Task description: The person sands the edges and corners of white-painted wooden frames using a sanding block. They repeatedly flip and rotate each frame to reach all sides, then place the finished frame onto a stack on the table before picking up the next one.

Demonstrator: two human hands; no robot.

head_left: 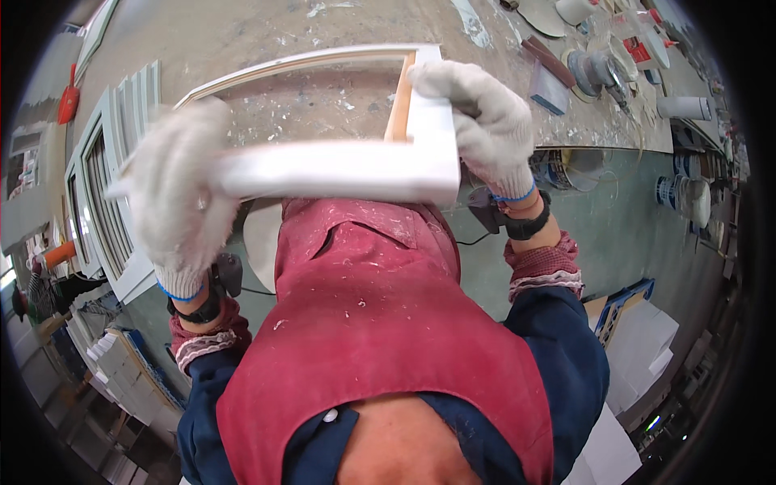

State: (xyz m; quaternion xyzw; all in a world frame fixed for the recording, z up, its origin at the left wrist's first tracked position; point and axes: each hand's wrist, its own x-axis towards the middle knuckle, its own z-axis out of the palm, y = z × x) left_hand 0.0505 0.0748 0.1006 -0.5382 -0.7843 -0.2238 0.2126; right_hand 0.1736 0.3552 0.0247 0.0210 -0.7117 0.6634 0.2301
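Note:
A white rectangular frame [339,171] with bare wood showing along its inner edge is tilted up at the workbench's near edge, in front of my apron. My right hand [489,121], in a whitish knitted glove, grips the frame's right side near the far corner, its fingers closed over the edge. At the frame's near left end is my gloved left hand [179,182], smeared by motion. A thin pale tip [117,191] sticks out beside it; I cannot make out what it belongs to, or whether the fingers hold anything.
The paint-spotted workbench [315,101] lies behind the frame. A sander [588,71], a grey-blue block [550,87] and several containers sit at its far right. Pale slatted frames [109,186] lean at the left, near a red tool [69,101]. Buckets [683,194] stand at the right.

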